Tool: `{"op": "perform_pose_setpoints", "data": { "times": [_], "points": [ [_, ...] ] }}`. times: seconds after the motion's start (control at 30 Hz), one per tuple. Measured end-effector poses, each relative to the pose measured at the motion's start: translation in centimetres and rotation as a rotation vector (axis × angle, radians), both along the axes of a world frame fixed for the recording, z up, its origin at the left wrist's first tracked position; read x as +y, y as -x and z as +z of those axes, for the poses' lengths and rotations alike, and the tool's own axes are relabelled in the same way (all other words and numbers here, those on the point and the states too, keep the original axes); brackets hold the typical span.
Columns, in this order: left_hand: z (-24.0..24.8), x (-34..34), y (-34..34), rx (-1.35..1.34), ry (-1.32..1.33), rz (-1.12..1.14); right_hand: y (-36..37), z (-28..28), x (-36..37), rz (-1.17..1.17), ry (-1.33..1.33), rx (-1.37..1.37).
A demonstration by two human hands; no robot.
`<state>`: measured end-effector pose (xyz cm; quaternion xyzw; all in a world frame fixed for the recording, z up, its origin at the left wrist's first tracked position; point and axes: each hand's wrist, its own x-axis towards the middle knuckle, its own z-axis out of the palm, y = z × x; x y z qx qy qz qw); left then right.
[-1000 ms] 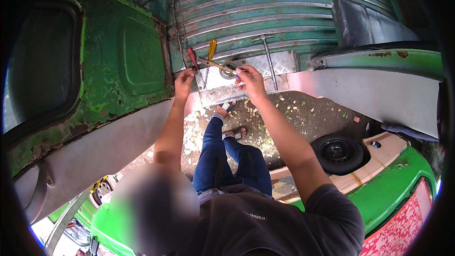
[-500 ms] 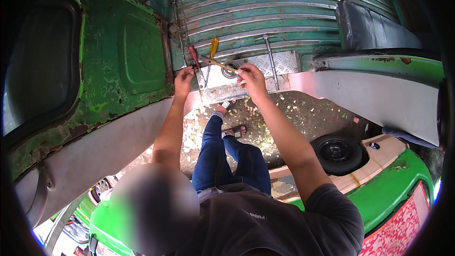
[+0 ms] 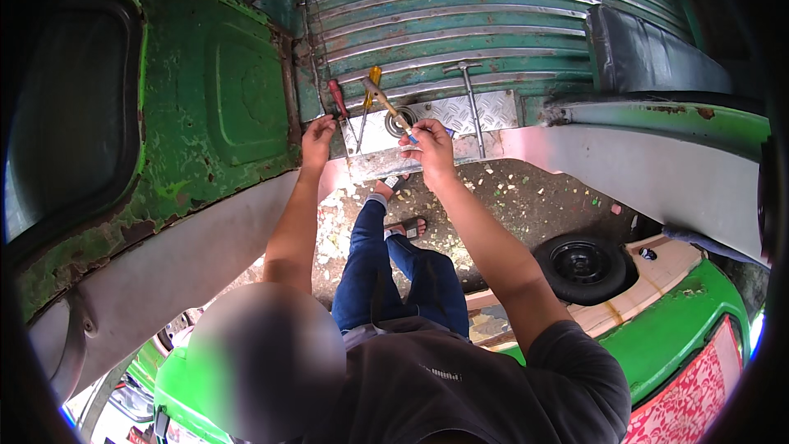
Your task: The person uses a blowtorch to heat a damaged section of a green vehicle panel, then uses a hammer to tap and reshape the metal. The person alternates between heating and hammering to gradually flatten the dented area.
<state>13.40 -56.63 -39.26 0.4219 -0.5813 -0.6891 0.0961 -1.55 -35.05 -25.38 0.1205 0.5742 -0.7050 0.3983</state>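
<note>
My right hand [image 3: 431, 148] is closed round a slim tan tool [image 3: 386, 104] with a blue part by my fingers; its far end points up and left, and I cannot make out its kind. Left of it, my left hand [image 3: 317, 143] is held beside the rusty green panel edge with its fingertips pressed together; whatever they may hold is too small to see. Between the hands lie a red-handled screwdriver [image 3: 337, 97] and a yellow-handled screwdriver [image 3: 374, 76]. A round metal ring [image 3: 400, 121] sits partly behind the tan tool. Further right rests a T-handle wrench [image 3: 472, 107].
The tools lie on a silver tread plate [image 3: 493, 108] at the edge of a ribbed green floor [image 3: 460, 20]. A green panel [image 3: 238, 82] rises on the left, a dark padded seat [image 3: 649, 49] on the right. Paint chips litter the ground; a wheel [image 3: 581, 267] lies lower right.
My right hand has shifted slightly left and down. The tan tool has turned to a steeper angle, its far end now higher and further right. My left hand has hardly moved.
</note>
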Motion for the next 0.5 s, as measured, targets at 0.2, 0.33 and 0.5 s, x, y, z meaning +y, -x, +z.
{"op": "perform_pose_setpoints", "data": {
  "times": [0.2,0.33,0.5],
  "points": [
    [1.6,-0.3,0.9,0.018,-0.029,0.053,-1.4,0.4,0.2,0.081,-0.02,-0.01],
    [1.2,-1.0,0.6,0.003,-0.02,0.045,-1.5,-0.4,0.7,0.161,-0.031,0.043],
    [0.1,-1.4,0.1,-0.003,0.018,-0.016,-1.0,-0.4,0.5,0.171,-0.033,0.067]
  ]
}}
